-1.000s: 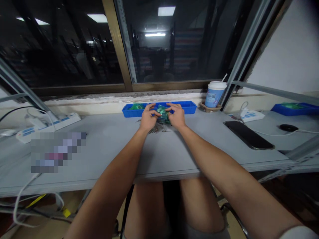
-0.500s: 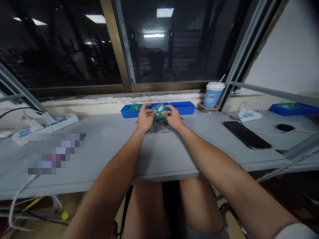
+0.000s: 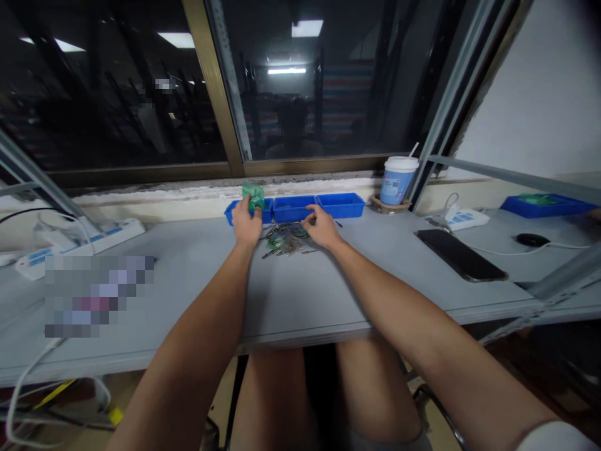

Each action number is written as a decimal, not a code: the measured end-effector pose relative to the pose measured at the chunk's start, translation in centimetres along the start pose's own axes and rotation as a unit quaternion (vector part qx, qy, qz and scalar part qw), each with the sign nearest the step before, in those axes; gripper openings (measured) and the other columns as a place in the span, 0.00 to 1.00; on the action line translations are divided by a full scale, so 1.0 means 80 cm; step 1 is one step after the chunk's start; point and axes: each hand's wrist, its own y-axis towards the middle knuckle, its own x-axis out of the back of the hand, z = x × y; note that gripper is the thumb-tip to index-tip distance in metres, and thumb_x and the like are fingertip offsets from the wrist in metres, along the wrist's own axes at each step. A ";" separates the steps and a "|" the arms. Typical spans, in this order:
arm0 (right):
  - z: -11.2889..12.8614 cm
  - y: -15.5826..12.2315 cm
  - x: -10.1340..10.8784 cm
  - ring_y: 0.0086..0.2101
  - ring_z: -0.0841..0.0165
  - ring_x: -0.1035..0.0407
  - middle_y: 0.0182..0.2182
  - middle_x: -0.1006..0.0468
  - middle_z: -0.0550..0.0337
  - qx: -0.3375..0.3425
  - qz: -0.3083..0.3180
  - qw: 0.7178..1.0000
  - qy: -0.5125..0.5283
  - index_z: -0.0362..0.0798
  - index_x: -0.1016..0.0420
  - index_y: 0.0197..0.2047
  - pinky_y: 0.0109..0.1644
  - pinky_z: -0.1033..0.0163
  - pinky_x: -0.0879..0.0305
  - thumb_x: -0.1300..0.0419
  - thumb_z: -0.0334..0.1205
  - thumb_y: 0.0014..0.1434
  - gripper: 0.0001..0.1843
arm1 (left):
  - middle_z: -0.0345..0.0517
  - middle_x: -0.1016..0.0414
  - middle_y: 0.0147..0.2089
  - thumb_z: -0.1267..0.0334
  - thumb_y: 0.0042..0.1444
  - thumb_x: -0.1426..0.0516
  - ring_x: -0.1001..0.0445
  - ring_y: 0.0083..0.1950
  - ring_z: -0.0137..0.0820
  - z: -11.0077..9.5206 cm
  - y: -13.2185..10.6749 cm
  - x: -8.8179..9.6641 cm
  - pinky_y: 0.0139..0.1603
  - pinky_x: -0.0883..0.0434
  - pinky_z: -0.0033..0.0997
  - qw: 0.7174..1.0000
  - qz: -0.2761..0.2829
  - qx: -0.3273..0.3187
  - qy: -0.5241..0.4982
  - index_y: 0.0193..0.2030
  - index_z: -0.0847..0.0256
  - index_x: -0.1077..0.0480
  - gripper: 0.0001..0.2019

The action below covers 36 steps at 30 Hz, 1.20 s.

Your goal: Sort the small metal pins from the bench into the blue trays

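My left hand (image 3: 246, 222) grips a small green plastic bag (image 3: 254, 195), raised over the left blue bin (image 3: 231, 213). My fingers hide part of the bag. My right hand (image 3: 323, 227) hovers at the right side of a loose pile of thin metal pieces (image 3: 275, 249), which look like screws or bits. Its fingers are curved and apart, with nothing visible between them. A clear plastic bag (image 3: 295, 242) lies within the pile. Behind the pile stand a middle blue bin (image 3: 293, 210) and a right blue bin (image 3: 340, 205).
A lidded paper cup (image 3: 399, 181) with a straw stands in a cardboard holder at the back right. A black phone (image 3: 462, 255) and a power strip (image 3: 462, 218) lie to the right. Another power strip (image 3: 113, 238) is at left. A window frame (image 3: 300, 165) rises behind the table.
Both hands were together on the green bag above the pile. Now the left hand has carried it left to the left bin, and the right hand has let go, staying by the pile.
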 end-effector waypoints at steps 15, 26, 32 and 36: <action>-0.008 0.005 -0.001 0.47 0.57 0.33 0.41 0.22 0.52 -0.022 0.042 0.995 -0.091 0.48 0.25 0.41 0.55 0.51 0.38 0.36 0.33 0.50 0.13 | 0.58 0.57 0.75 0.48 0.53 0.43 0.54 0.72 0.61 -0.002 -0.009 -0.008 0.67 0.54 0.68 0.982 0.067 0.064 0.167 0.65 0.57 0.38 0.34; 0.012 -0.010 0.009 0.51 0.52 0.40 0.46 0.28 0.51 0.061 0.215 0.955 -0.195 0.50 0.19 0.40 0.55 0.50 0.44 0.29 0.63 0.40 0.29 | 0.53 0.27 0.57 0.64 0.57 0.47 0.36 0.63 0.50 -0.024 -0.024 -0.006 0.62 0.40 0.54 0.971 0.154 -0.023 0.180 0.47 0.58 0.24 0.14; 0.010 -0.004 0.005 0.51 0.53 0.36 0.46 0.23 0.50 0.029 0.187 0.964 -0.185 0.48 0.18 0.40 0.53 0.55 0.40 0.28 0.49 0.44 0.21 | 0.49 0.21 0.52 0.69 0.57 0.50 0.27 0.55 0.42 -0.033 -0.033 -0.012 0.59 0.35 0.42 0.947 0.266 -0.103 0.148 0.44 0.58 0.22 0.16; 0.005 0.000 0.006 0.44 0.59 0.30 0.38 0.19 0.52 0.013 0.143 0.980 -0.136 0.46 0.19 0.40 0.50 0.57 0.37 0.31 0.38 0.48 0.14 | 0.50 0.21 0.52 0.69 0.59 0.50 0.27 0.57 0.43 -0.036 -0.038 -0.016 0.61 0.36 0.44 0.945 0.273 -0.123 0.129 0.45 0.59 0.22 0.16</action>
